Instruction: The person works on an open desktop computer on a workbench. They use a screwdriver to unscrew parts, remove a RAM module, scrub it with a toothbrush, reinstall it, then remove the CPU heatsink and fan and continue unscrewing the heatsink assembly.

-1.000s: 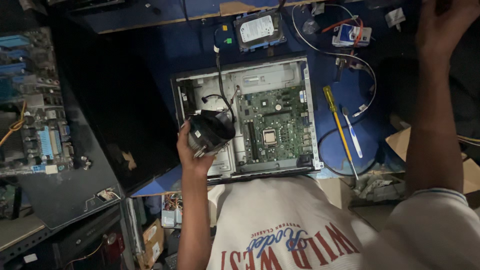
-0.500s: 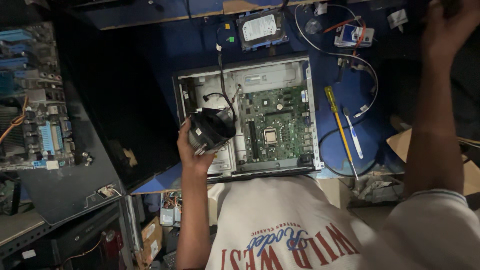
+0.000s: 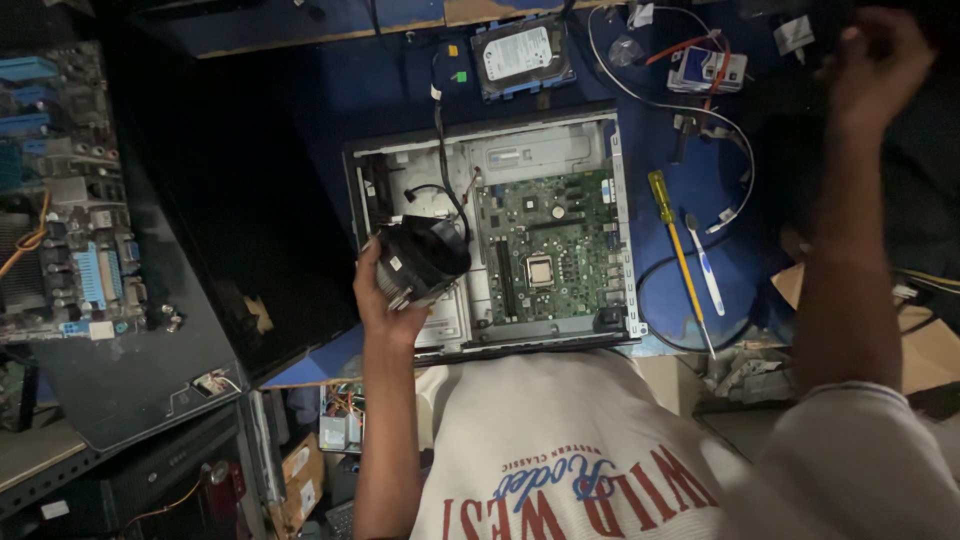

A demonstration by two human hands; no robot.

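Note:
My left hand [image 3: 383, 298] grips a black cooler fan with a metal heatsink [image 3: 420, 260], held just above the left part of an open computer case [image 3: 420, 158]. A black cable runs from the fan up into the case. Inside lies a green motherboard [image 3: 548, 245] with a bare processor [image 3: 540, 268] at its centre. My right hand [image 3: 878, 62] is raised far to the upper right, over the dark back corner of the blue table [image 3: 350, 90]; what it touches is hidden in shadow.
A hard drive [image 3: 522, 55] lies behind the case. A yellow-handled screwdriver [image 3: 672, 225] and a white toothbrush [image 3: 704, 265] rest right of the case among loose cables. Another motherboard [image 3: 70, 200] sits on a dark case at left. Cardboard [image 3: 925, 330] lies at right.
My right hand has shifted slightly lower and inward at the upper right. The left hand keeps the fan in about the same place.

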